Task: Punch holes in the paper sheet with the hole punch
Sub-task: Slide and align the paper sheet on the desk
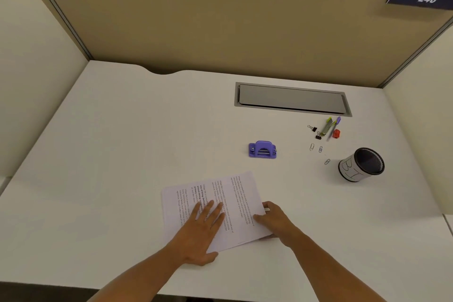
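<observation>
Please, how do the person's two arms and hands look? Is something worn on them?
Both forearms are bare, with no sleeve in view. The left hand and right hand have no glove, and no ring, watch or bracelet is visible.

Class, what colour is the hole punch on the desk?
Purple, seen in the head view: hole punch.

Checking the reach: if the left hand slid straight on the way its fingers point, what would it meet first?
The left hand lies flat on the paper sheet, fingers pointing up-right. Past the sheet's far edge, probably the hole punch.
</observation>
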{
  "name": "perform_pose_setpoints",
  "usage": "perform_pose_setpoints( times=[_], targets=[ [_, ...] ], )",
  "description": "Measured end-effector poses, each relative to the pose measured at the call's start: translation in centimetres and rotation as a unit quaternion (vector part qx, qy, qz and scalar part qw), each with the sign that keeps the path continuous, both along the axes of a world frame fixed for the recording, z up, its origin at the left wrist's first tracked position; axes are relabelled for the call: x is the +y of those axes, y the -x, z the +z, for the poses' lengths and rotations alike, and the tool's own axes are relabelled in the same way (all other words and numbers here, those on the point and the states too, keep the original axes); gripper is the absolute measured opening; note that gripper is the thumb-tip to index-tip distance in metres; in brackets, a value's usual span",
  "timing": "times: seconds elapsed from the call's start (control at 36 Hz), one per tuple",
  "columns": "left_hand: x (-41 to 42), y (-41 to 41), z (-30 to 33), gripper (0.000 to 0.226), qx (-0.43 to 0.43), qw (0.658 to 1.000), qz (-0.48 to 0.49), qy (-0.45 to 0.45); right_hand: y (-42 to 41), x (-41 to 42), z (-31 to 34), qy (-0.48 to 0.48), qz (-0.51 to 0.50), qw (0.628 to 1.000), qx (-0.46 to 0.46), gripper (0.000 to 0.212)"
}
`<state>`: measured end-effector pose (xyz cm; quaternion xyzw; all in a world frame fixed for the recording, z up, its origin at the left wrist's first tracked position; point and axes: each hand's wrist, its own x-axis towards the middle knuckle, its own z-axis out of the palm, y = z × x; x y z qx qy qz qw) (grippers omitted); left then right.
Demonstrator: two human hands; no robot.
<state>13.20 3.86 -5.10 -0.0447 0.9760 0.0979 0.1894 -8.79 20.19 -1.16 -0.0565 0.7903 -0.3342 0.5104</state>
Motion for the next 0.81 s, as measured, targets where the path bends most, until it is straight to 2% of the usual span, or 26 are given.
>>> perform_pose_setpoints(
  times=[0.14, 0.67, 0.81],
  targets=[
    [0.6, 0.6, 0.1, 0.102, 0.017, 1.000, -0.005, 0.007, -0.1, 0.5, 0.3, 0.007, -0.002, 0.999, -0.045, 0.033],
    [1.5, 1.4, 0.1, 0.084, 0.070, 0.996, -0.044, 0.024, 0.5, 1.4, 0.7, 0.030, 0.022, 0.996, -0.083, 0.036],
    [1.1, 0.8, 0.4, 0.080, 0.099, 0.995, -0.011, 0.020, 0.5, 1.4, 0.5, 0.025, -0.005, 0.995, -0.095, 0.034]
  ],
)
